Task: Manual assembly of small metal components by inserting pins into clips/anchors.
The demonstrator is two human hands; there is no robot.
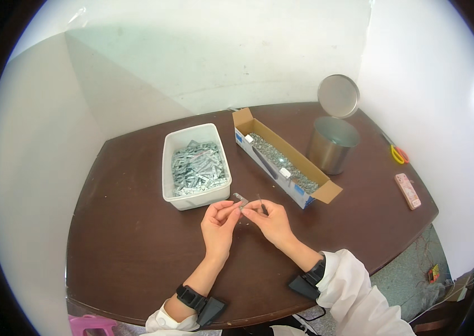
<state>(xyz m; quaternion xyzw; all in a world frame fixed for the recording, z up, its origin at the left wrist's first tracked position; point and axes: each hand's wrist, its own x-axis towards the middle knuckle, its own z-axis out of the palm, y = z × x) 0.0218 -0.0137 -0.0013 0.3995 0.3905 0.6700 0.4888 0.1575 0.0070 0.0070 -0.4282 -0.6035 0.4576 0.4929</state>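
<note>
While pinched between thumb and forefinger of the left hand [219,219], small flat metal strip [241,198] held just above the table [136,235], one end poking up past the fingertips. Right hand [271,219] closed on a thin dark pin or screw [262,204], tip aimed toward the strip; the two pieces close together, contact not clear. Both grips tight, other fingers curled in.

Just beyond the fingers: white plastic tub [195,163], heaped with similar grey, shiny, flat metal strips. Beyond the right hand: long open cardboard box [283,158], blue-sided, filled with small silvery bits, fine and grainy.

Progress, as a judgement: one piece in hand, tub well filled, no finished pile seen anywhere, so most of the work likely left.

Farther out: round steel tin [332,144], lid [338,96] leaning on the wall; yellow-handled scissors [397,154]; pink flat gadget [407,191]. Table dark brown, smooth, glossy.
</note>
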